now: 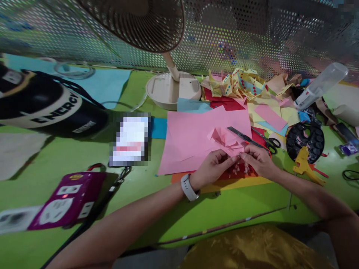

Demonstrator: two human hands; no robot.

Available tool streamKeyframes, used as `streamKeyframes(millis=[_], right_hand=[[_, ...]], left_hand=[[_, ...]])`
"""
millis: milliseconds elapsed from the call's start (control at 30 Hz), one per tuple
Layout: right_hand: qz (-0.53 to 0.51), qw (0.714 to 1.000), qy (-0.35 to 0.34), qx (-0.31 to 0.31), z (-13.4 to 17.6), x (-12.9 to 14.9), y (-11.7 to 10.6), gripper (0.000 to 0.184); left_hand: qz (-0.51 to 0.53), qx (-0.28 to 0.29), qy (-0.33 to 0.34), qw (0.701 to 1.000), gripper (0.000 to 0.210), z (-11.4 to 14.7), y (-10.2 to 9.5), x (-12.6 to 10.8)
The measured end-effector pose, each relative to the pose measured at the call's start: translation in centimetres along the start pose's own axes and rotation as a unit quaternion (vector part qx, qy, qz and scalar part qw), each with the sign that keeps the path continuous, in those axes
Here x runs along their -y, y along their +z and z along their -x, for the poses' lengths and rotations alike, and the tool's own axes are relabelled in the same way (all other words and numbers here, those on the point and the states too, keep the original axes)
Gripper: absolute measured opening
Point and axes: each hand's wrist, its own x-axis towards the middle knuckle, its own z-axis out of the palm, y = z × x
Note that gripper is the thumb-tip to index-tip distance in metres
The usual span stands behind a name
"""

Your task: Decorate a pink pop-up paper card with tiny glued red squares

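Note:
My left hand (214, 166), with a white watch on its wrist, pinches the lower edge of a folded piece of pink paper (220, 137). My right hand (259, 160) faces it, thumb and fingers closed at the same edge; the fingertips of both hands nearly meet. Creased flaps of the paper stand up above my fingers. Beneath lies a large pink sheet (190, 138), over orange and yellow sheets (213, 185). Close behind my right hand are a dark flat blade (241, 135) and black-handled scissors (272, 145). Small pale bits near my fingertips are too blurred to name.
A fan (172, 89) stands behind the sheets, before a perforated metal screen. Paper scraps (246, 87) pile at back right. A yellow glue gun (304, 164) and black round tray (297, 149) lie right. Left are a black bottle (56, 108), a phone (130, 140) and a purple pouch (70, 196).

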Motion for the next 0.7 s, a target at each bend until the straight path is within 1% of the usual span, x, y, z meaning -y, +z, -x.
streamKeyframes(millis=[67,133,233,333,500,633,700], right_hand=[[0.003,1.000,-0.006,-0.001,-0.1,0.2,-0.2,0.034],[0.002,1.000,-0.011,-0.003,-0.3,0.5,-0.5,0.035],[-0.005,1.000,-0.008,0.001,-0.5,0.6,-0.7,0.032],[0.020,0.999,-0.025,0.003,-0.4,0.2,-0.6,0.029],[0.045,0.998,-0.047,0.010,-0.3,-0.6,-0.4,0.025],[0.056,0.996,-0.071,0.008,-0.2,-0.4,-0.2,0.024],[0.046,0.997,-0.061,0.005,-0.2,-0.3,-0.1,0.025]], left_hand=[[0.001,-0.007,0.002,1.000,0.031,0.0,-0.1,-0.1],[-0.001,-0.003,-0.002,1.000,0.032,0.0,-0.2,-0.2],[0.003,0.007,-0.004,1.000,0.033,0.1,-0.3,-0.2],[0.026,0.008,-0.012,1.000,0.035,0.1,-0.2,0.1],[0.060,0.045,-0.061,0.995,0.042,0.2,-0.1,0.1],[0.063,0.051,-0.061,0.995,0.045,0.3,-0.1,-0.2],[0.059,0.054,-0.061,0.995,0.046,0.2,-0.1,-0.2]])
